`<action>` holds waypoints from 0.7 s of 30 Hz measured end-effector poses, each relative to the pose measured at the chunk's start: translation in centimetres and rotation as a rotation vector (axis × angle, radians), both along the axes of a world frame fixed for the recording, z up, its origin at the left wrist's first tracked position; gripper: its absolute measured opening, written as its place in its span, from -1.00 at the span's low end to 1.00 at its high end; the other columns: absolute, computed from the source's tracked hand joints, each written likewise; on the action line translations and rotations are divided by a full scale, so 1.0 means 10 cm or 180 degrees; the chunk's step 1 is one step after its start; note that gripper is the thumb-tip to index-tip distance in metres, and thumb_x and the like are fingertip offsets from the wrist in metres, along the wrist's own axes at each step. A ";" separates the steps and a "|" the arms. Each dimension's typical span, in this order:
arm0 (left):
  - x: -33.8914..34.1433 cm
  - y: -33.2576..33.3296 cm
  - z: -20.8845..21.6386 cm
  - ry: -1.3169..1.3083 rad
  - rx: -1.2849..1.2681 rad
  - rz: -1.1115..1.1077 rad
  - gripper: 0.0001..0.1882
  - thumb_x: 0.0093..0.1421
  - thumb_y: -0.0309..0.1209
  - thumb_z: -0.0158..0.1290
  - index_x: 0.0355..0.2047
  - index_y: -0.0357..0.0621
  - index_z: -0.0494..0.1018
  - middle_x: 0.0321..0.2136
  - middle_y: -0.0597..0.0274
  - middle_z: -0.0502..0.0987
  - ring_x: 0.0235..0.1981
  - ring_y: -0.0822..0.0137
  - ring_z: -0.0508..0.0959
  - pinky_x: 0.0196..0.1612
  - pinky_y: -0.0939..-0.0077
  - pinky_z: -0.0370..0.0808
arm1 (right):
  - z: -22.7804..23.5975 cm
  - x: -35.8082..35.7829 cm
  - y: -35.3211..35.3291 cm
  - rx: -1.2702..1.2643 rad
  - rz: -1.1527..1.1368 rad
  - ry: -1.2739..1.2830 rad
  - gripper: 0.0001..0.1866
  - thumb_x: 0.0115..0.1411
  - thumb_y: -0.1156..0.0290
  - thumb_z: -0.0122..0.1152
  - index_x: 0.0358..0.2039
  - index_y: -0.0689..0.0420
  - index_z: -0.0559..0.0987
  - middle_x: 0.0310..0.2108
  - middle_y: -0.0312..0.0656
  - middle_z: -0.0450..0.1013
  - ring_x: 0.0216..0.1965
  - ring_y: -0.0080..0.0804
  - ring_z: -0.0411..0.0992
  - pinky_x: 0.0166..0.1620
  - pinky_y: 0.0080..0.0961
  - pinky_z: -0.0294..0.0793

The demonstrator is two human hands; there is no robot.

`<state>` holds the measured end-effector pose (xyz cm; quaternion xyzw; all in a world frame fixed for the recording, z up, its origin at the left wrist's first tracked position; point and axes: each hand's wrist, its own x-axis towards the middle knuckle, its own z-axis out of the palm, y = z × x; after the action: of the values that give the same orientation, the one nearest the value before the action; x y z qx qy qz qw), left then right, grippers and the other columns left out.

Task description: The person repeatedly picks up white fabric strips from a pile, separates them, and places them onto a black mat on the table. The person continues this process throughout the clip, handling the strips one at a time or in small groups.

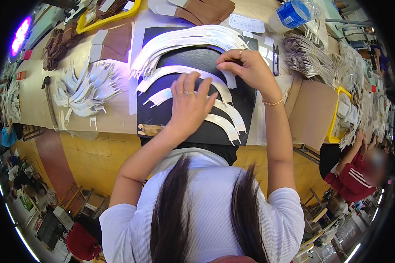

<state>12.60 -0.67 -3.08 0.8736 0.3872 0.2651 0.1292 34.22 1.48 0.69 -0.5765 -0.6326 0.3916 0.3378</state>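
Note:
A black board (pixel 184 57) lies on the table in front of me. Across its far part curves a thick stack of white arched strips (pixel 180 40), with several more white strips (pixel 226 127) fanned out nearer to me. My left hand (pixel 189 103) rests over these nearer strips, fingers spread, partly hiding them. Above the right end of the far stack is my right hand (pixel 245 68), its thumb and fingertips brought together in a pinch. Whatever may be between those fingertips is too small to make out.
Left of the board lie a pile of white curved pieces (pixel 87 90) and brown pieces (pixel 114 44). To the right are dark scissors (pixel 275 60), bundled grey strips (pixel 305 57) and a brown sheet (pixel 311 114). A blue-labelled bottle (pixel 289 16) stands far right. A co-worker (pixel 353 175) sits at right.

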 end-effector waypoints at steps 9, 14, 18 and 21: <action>0.00 -0.34 0.06 0.0346 -0.0322 -0.1217 -0.52 0.17 -0.19 0.19 0.02 -0.22 0.48 0.13 -0.01 0.42 0.13 0.05 0.40 0.12 0.16 0.33 | -0.24 -0.15 0.22 -0.0250 0.0632 -0.0210 -0.80 0.12 0.29 0.36 -0.28 0.09 0.72 -0.46 -0.15 0.61 -0.48 -0.37 0.52 -0.33 -0.47 0.48; 0.04 -0.39 0.04 0.0630 -0.0142 -0.1074 -0.44 0.18 -0.12 0.17 0.07 -0.26 0.46 0.12 0.01 0.44 0.12 0.11 0.41 0.12 0.14 0.31 | -0.23 -0.16 0.22 -0.0591 0.0650 -0.0247 -0.81 0.13 0.30 0.36 -0.28 0.10 0.72 -0.49 -0.17 0.59 -0.56 -0.41 0.46 -0.39 -0.51 0.45; 0.07 -0.44 0.00 0.0812 0.0008 -0.0960 -0.40 0.18 -0.07 0.16 0.08 -0.25 0.46 0.13 0.05 0.43 0.13 0.13 0.39 0.09 0.12 0.30 | -0.25 -0.14 0.21 -0.0417 0.0762 -0.0246 -0.82 0.15 0.34 0.37 -0.28 0.13 0.72 -0.57 -0.20 0.54 -0.65 -0.55 0.36 -0.45 -0.58 0.39; 0.08 -0.46 0.00 0.0915 0.0067 -0.0919 -0.40 0.17 -0.06 0.17 0.09 -0.24 0.46 0.15 0.08 0.40 0.13 0.12 0.37 0.08 0.11 0.28 | -0.24 -0.15 0.22 -0.0389 0.0842 -0.0282 -0.83 0.15 0.35 0.37 -0.28 0.13 0.72 -0.59 -0.20 0.52 -0.66 -0.54 0.35 -0.46 -0.58 0.38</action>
<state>13.38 -5.29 -3.08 0.9502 0.2696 0.1205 0.1000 32.75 3.70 -1.73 -0.5243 -0.6923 0.4447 0.2193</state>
